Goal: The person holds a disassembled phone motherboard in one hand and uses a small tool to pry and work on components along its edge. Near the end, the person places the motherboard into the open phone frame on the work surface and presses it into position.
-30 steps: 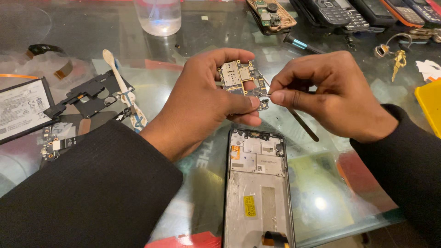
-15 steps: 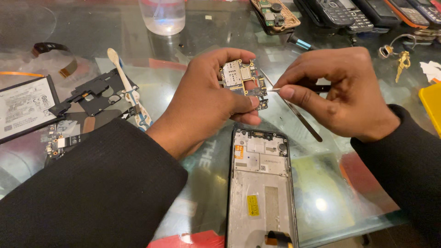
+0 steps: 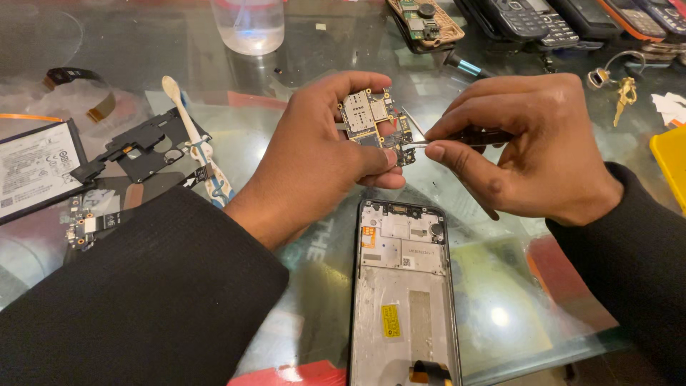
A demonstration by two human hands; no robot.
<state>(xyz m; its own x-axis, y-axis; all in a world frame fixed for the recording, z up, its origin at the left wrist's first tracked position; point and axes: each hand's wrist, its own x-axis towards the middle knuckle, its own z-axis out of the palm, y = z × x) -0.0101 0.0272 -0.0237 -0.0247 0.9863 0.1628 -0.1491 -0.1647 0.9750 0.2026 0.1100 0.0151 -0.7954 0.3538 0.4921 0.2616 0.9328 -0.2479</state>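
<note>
the left hand (image 3: 314, 154) is closed around a small phone circuit board (image 3: 371, 127), thumb pressed along the board's lower edge and fingers curled behind it, holding it in the air just above the top end of the opened phone frame (image 3: 404, 286) that lies face down on the glass table (image 3: 500, 314). the right hand (image 3: 529, 150) pinches a pair of thin metal tweezers (image 3: 421, 139) between thumb and forefinger, the tips touching the right edge of the board. taking the phone frame as the landmark: it lies lengthwise below both hands, its inside bare with a small yellow sticker (image 3: 390, 320) in the lower half. to its far left lies a flat phone battery (image 3: 36, 171), and between battery and frame sit a black plastic shield piece (image 3: 143, 146) and a white plastic pry tool (image 3: 189, 136), with a small sub-board (image 3: 86, 225) below them. well above the frame, at the table's far edge, stands a clear plastic container (image 3: 249, 25), and to the upper right lie another exposed phone board (image 3: 425, 21), several keypad phones (image 3: 529, 21) and a brass key (image 3: 626, 93). a yellow object (image 3: 672, 161) shows at the right edge.
</note>
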